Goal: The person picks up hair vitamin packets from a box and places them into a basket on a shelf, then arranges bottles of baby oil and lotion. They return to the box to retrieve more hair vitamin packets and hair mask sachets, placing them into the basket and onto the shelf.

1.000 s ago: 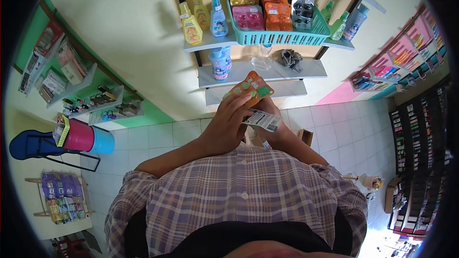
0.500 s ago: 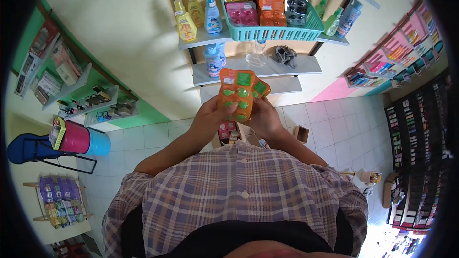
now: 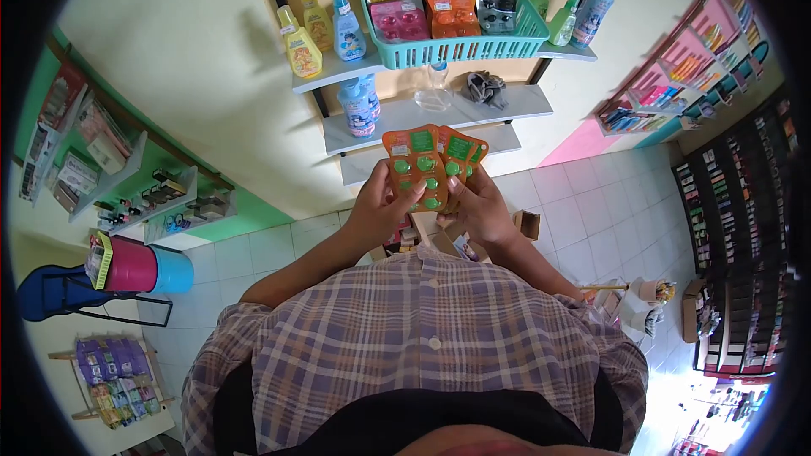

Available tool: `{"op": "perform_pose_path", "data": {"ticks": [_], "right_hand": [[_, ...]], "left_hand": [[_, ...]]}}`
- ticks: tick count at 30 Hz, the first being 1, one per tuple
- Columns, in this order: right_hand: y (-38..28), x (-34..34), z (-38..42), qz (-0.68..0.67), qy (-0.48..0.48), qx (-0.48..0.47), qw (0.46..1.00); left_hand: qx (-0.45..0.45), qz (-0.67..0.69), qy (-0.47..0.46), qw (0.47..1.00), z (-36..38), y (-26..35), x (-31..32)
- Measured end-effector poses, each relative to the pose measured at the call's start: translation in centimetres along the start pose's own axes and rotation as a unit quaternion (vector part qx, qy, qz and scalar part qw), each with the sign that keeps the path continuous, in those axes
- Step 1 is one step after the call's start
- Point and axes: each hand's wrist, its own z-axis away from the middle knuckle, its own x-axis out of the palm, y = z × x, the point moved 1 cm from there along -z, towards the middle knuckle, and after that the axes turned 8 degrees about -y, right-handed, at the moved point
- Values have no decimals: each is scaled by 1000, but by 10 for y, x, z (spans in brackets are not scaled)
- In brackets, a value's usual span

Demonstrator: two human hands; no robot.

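In front of my chest I hold several orange blister packs with green capsules, fanned out. My left hand [image 3: 383, 207] is closed on the front blister pack [image 3: 413, 171], its thumb lying over the lower capsules. Behind and to the right, more orange blister packs [image 3: 459, 150] are gripped by my right hand [image 3: 481, 209], thumb on top. Beyond the hands, a teal basket [image 3: 460, 52] on the shelf holds similar packs: pink ones [image 3: 400, 21], orange ones [image 3: 454, 14], black ones [image 3: 496, 4] and yellow ones at the back.
Yellow bottles [image 3: 301, 49] and a blue bottle [image 3: 348, 29] stand left of the basket, green bottles [image 3: 563, 23] right of it. A lower shelf [image 3: 528, 102] carries a clear stand [image 3: 434, 97] and a dark crumpled item [image 3: 486, 89]. Open boxes [image 3: 528, 224] sit below my hands.
The packs are spread wider, so more of the rear ones show on the right. My right thumb now lies on their front. The view has shifted slightly, moving the shelves left.
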Motion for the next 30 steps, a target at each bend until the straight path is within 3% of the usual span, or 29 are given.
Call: {"op": "perform_pose_path", "data": {"ticks": [8,11,13,16,18,20,22,24,26,28,29,30], "right_hand": [[-3,-5,9,72,-3,-38,997],[-19,-10,16,87,-3,-56,995],[-33,-16,22,81,-3,-77,994],[-41,-31,33,114,-18,-100,988],[-39,-43,33,-35,-30,-98,994],[-45,-48,30,-63,-50,-92,992],[-56,-47,22,-92,5,-107,990],[-68,-63,10,-81,12,-111,990],[-82,-78,-1,-73,19,-115,991],[-106,-89,-10,-9,113,-160,981],[-114,-97,-14,-8,104,-193,976],[-122,-108,-17,2,112,-195,974]], "left_hand": [[-24,-36,-52,998,-4,0,3],[43,-34,-55,997,-17,15,8],[-11,-25,-130,991,-27,29,8],[66,-52,-149,985,-54,35,9],[92,-110,-144,979,-70,44,16],[13,-141,-135,981,-76,72,32],[22,-161,-119,980,-88,78,38],[40,-132,-99,985,-103,88,42],[126,-149,-71,978,-122,101,46],[176,-163,-35,970,-143,125,53],[177,-167,-29,969,-158,132,52],[255,-237,-18,937,-173,140,52]]}}
